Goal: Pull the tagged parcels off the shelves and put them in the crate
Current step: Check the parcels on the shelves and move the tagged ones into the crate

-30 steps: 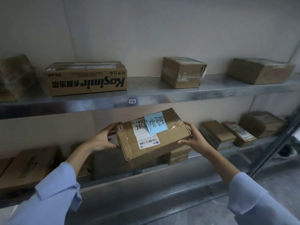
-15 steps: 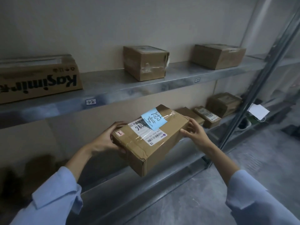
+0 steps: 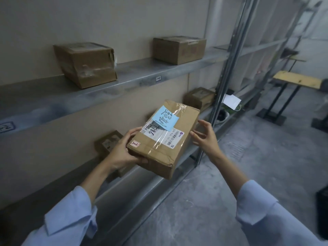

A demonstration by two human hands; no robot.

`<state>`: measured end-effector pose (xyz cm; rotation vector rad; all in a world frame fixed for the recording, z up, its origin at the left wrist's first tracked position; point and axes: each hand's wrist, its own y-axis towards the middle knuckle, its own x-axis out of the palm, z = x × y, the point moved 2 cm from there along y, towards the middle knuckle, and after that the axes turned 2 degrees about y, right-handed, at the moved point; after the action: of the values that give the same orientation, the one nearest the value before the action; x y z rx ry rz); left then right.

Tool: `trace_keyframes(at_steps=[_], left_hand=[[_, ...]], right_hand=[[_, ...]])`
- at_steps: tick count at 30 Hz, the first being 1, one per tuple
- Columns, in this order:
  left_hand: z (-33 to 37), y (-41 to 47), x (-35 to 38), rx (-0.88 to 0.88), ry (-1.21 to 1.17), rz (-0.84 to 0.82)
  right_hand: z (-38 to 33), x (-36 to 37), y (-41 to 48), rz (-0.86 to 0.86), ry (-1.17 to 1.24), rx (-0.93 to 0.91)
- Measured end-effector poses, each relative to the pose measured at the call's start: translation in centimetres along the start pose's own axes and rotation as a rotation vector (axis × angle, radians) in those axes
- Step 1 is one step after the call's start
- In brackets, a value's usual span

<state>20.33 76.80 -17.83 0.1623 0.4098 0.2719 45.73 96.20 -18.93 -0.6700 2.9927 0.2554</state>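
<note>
Brown taped cardboard parcel [image 3: 160,156] with blue tag [image 3: 166,118] is clamped at near corner by left grip [image 3: 124,152]; right grip [image 3: 205,137] is held spread, just beside it.

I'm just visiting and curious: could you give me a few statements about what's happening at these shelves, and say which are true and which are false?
1. The left hand grips one end of the parcel. True.
2. A blue note is stuck on top of the parcel. True.
3. The right hand is clenched round the parcel. False: the right hand is at the parcel's far side with its fingers spread open.
4. The upper shelf holds nothing. False: two brown boxes stand on the upper shelf.
5. The parcel lies on a shelf. False: it is held up in the air in front of the shelves.
</note>
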Motion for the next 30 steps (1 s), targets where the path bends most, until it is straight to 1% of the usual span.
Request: trace_keyframes(at_steps=[8, 15, 19, 22, 25, 30], left_hand=[[2.9, 5.0, 9.7, 0.05, -0.072, 0.115], [5.5, 9.0, 19.5, 0.072, -0.089, 0.156], [7.8, 10.6, 25.3, 0.092, -0.095, 0.13], [9.5, 11.1, 29.8, 0.109, -0.083, 0.107], [11.4, 11.6, 34.1, 0.139, -0.067, 0.073], [13.6, 12.2, 39.7, 0.193, -0.051, -0.047]], right_hand=[[-0.9, -7.2, -1.1, -0.038, -0.056, -0.006], [-1.5, -14.9, -2.5, -0.019, -0.068, 0.044], [-0.9, -19.7, -3.8, -0.019, -0.103, 0.068], [-0.7, -23.0, -5.1, -0.011, -0.155, 0.04], [-0.2, -26.5, -6.4, 0.058, -0.205, -0.014], [0.8, -32.9, -8.9, 0.183, -0.261, -0.001]])
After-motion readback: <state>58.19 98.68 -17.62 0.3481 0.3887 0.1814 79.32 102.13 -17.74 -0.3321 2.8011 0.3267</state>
